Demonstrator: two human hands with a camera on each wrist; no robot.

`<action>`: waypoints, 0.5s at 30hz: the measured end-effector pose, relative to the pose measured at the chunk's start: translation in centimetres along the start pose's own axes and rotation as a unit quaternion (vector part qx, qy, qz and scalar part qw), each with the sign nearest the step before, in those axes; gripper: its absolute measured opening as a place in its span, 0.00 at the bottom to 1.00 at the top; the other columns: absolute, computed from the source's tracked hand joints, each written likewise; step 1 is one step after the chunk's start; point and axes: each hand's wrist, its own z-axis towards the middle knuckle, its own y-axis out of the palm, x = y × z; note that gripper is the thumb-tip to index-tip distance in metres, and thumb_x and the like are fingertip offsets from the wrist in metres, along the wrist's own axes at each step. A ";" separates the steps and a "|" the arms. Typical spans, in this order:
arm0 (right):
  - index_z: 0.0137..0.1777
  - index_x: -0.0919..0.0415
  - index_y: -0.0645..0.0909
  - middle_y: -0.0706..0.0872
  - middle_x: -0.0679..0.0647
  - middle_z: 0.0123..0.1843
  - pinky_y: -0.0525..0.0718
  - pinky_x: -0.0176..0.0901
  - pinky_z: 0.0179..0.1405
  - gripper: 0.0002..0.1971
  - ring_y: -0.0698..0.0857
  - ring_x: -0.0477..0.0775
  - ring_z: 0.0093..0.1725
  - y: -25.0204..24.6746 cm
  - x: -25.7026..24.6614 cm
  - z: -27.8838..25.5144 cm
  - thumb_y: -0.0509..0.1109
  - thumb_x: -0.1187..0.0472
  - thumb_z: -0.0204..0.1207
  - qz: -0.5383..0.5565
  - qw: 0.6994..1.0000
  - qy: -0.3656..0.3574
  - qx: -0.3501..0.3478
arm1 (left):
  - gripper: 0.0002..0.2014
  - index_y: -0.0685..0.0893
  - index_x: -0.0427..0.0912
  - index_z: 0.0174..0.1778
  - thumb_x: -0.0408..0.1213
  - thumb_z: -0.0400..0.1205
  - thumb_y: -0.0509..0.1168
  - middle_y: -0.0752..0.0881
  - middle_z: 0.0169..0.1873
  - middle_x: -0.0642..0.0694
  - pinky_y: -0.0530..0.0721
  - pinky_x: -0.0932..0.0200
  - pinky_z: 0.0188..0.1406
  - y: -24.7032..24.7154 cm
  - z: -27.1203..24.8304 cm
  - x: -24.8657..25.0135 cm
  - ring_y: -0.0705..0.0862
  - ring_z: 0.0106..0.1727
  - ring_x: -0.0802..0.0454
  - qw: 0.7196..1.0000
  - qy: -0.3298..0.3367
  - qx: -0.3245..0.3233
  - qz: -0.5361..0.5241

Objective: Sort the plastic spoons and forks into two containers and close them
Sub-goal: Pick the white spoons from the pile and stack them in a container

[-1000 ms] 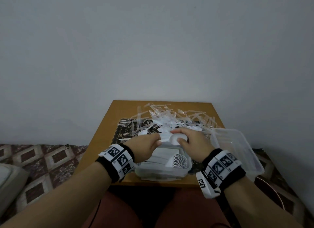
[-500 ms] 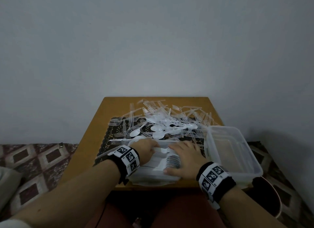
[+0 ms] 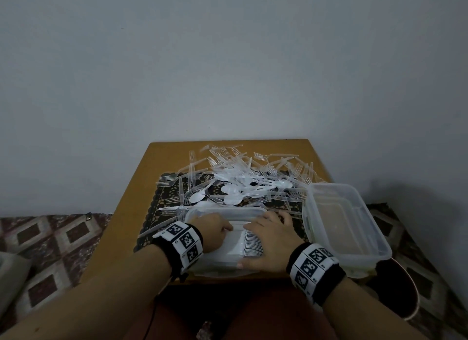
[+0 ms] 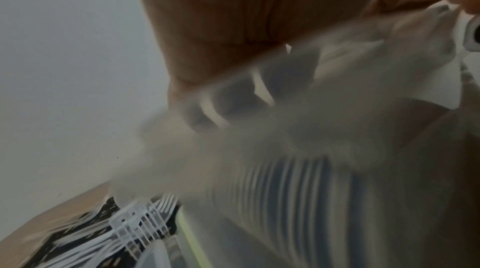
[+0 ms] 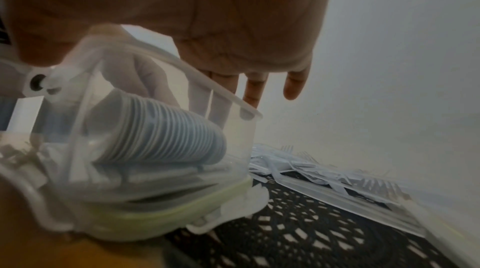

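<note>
Both hands are reaching into the near clear container (image 3: 225, 213), which is sitting on its lid at the front edge of the wooden table (image 3: 162, 157). The right hand (image 3: 268, 241) is lying flat, fingers spread, on the nested stack of spoons (image 5: 166, 128) inside. The left hand (image 3: 215, 234) is resting on the spoon handles; its finger posture cannot be determined. A mixed pile of plastic forks and spoons (image 3: 243, 180) is lying on the dark patterned mat (image 3: 162, 205) beyond. The second container (image 3: 339, 228) is standing open at the right.
</note>
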 end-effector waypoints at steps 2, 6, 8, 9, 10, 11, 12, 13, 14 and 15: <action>0.79 0.46 0.67 0.72 0.45 0.76 0.47 0.64 0.76 0.52 0.61 0.52 0.77 -0.8 -0.3 -0.1 0.58 0.16 0.59 0.020 1.000 0.004 -0.021 | 0.20 0.77 0.52 0.75 0.39 0.88 0.51 0.78 0.73 0.50 0.73 0.54 0.73 -0.3 -0.2 -0.3 0.76 0.72 0.51 1.000 0.000 0.006 -0.019; 0.78 0.44 0.69 0.72 0.47 0.77 0.63 0.61 0.75 0.43 0.66 0.52 0.76 -3.8 -0.1 0.4 0.59 0.21 0.65 0.102 0.994 0.028 -0.027 | 0.18 0.79 0.50 0.73 0.41 0.88 0.54 0.80 0.70 0.49 0.74 0.55 0.71 -1.9 -0.8 -0.8 0.78 0.68 0.52 0.999 0.020 0.010 -0.033; 0.76 0.47 0.72 0.77 0.47 0.74 0.73 0.54 0.71 0.33 0.74 0.49 0.71 -6.0 0.7 1.3 0.65 0.31 0.74 0.151 0.988 0.043 0.007 | 0.17 0.80 0.49 0.71 0.43 0.88 0.56 0.82 0.67 0.50 0.76 0.58 0.65 -3.3 -1.2 -1.2 0.80 0.61 0.56 0.998 0.036 0.021 -0.046; 0.75 0.49 0.73 0.79 0.47 0.72 0.76 0.48 0.68 0.30 0.77 0.46 0.68 -7.1 1.2 1.8 0.66 0.36 0.77 0.159 0.986 0.052 0.021 | 0.17 0.80 0.49 0.71 0.44 0.88 0.56 0.83 0.66 0.51 0.77 0.58 0.63 -4.2 -1.3 -1.5 0.80 0.59 0.58 0.997 0.041 0.030 -0.050; 0.75 0.50 0.74 0.80 0.47 0.70 0.77 0.44 0.65 0.27 0.78 0.45 0.65 -8.3 1.7 2.5 0.66 0.39 0.78 0.156 0.985 0.063 0.028 | 0.17 0.80 0.50 0.71 0.45 0.88 0.56 0.83 0.64 0.52 0.78 0.58 0.63 -5.1 -1.4 -1.9 0.80 0.57 0.59 0.997 0.043 0.039 -0.049; 0.75 0.50 0.74 0.81 0.48 0.69 0.77 0.41 0.62 0.26 0.79 0.45 0.63 -9.4 2.3 3.3 0.66 0.41 0.79 0.145 0.986 0.076 0.030 | 0.17 0.80 0.50 0.70 0.46 0.88 0.56 0.84 0.63 0.52 0.79 0.58 0.62 -6.1 -1.3 -2.3 0.81 0.56 0.59 0.997 0.043 0.049 -0.045; 0.75 0.51 0.74 0.81 0.48 0.69 0.77 0.41 0.61 0.26 0.80 0.46 0.61 -10.3 2.9 4.2 0.66 0.42 0.80 0.130 0.987 0.093 0.028 | 0.17 0.81 0.50 0.69 0.47 0.88 0.56 0.84 0.62 0.53 0.80 0.59 0.60 -7.1 -1.0 -2.8 0.81 0.56 0.58 0.997 0.040 0.058 -0.039; 0.75 0.51 0.74 0.81 0.49 0.69 0.77 0.42 0.61 0.25 0.81 0.48 0.62 -11.0 3.5 5.2 0.66 0.42 0.80 0.111 0.987 0.111 0.018 | 0.16 0.81 0.50 0.68 0.48 0.88 0.56 0.85 0.60 0.53 0.79 0.60 0.57 -8.1 -0.7 -3.4 0.81 0.55 0.58 0.997 0.032 0.068 -0.032; 0.75 0.51 0.74 0.81 0.49 0.70 0.78 0.44 0.62 0.26 0.81 0.49 0.63 -11.5 4.1 6.4 0.66 0.42 0.80 0.089 0.988 0.130 0.001 | 0.16 0.81 0.51 0.68 0.48 0.87 0.57 0.85 0.59 0.54 0.78 0.61 0.55 -8.9 -0.3 -4.1 0.81 0.54 0.58 0.997 0.018 0.076 -0.026; 0.75 0.51 0.74 0.81 0.50 0.70 0.78 0.46 0.63 0.26 0.81 0.51 0.64 -11.8 4.6 7.5 0.66 0.41 0.80 0.062 0.987 0.146 -0.022 | 0.16 0.81 0.52 0.68 0.47 0.87 0.57 0.85 0.59 0.54 0.77 0.61 0.55 -9.6 0.1 -4.9 0.81 0.54 0.58 0.996 0.002 0.082 -0.022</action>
